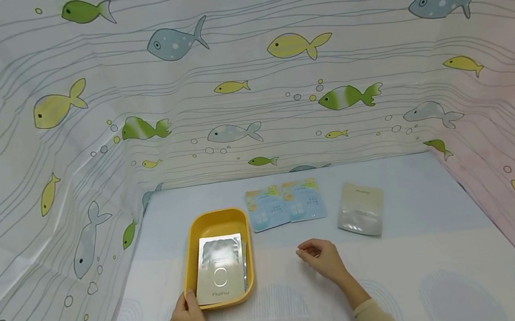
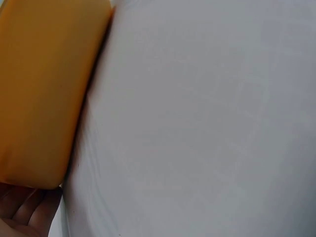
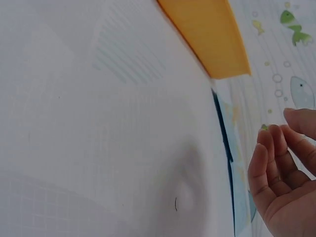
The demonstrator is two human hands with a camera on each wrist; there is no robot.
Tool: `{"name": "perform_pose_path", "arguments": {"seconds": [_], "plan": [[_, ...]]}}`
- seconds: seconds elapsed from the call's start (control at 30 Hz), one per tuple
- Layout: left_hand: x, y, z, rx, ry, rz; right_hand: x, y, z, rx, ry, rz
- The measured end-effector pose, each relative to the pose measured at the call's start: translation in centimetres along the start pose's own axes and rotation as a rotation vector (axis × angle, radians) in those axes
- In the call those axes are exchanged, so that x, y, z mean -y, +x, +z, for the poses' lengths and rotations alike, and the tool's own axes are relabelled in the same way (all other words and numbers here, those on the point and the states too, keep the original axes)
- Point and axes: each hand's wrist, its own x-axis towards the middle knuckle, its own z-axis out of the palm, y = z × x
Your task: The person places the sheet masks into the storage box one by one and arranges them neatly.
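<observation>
My left hand (image 1: 189, 320) holds the near left corner of a yellow plastic tray (image 1: 219, 221), thumb at the rim. In the left wrist view the fingers (image 2: 43, 210) lie against the end of the tray (image 2: 44, 94). Inside it, a silvery-beige flat packet (image 1: 219, 266) marked PMPM lies over another packet, of which only a strip shows at the right. To the right of the tray, over the table, my right hand (image 1: 325, 261) has loosely bent fingers. Nothing is between its thumb and fingers (image 3: 266, 168) in the right wrist view.
Two light-blue packets (image 1: 268, 209) lie side by side beyond the hands, their edges meeting. Farther right is another silvery-beige packet (image 1: 361, 210). A fish-printed curtain (image 1: 244, 73) surrounds the pale table (image 1: 427, 257) at the back and sides.
</observation>
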Motion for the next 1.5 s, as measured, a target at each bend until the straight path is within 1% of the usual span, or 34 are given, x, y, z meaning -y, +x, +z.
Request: {"name": "perform_pose_path", "arguments": {"seconds": [0.2,0.43,0.5,0.77,0.93,1.13,1.37,1.5], "plan": [[0.1,0.0,0.0,-0.004,-0.001,-0.009,-0.6,0.5,-1.0,-0.035,-0.004,0.004],[0.0,0.0,0.0,0.006,-0.005,-0.019,-4.5,1.8,-1.8,-0.114,-0.035,0.034],[0.0,0.0,0.0,0.008,-0.002,-0.02,-5.0,1.9,-2.3,-0.126,-0.052,0.032],[0.0,0.0,0.0,0.002,-0.001,-0.018,-5.6,2.4,-4.2,-0.163,-0.087,0.016],[0.1,0.0,0.1,-0.002,0.0,-0.016,-5.8,2.7,-5.3,-0.198,-0.117,0.029],[0.2,0.0,0.1,-0.004,-0.002,-0.014,-6.3,2.8,-6.2,-0.221,-0.15,0.029],[0.2,0.0,0.0,0.002,-0.009,-0.022,-7.2,2.9,-7.1,-0.246,-0.164,0.039],[0.1,0.0,0.0,0.006,-0.014,-0.029,-7.7,3.0,-7.7,-0.277,-0.164,0.018]]}}
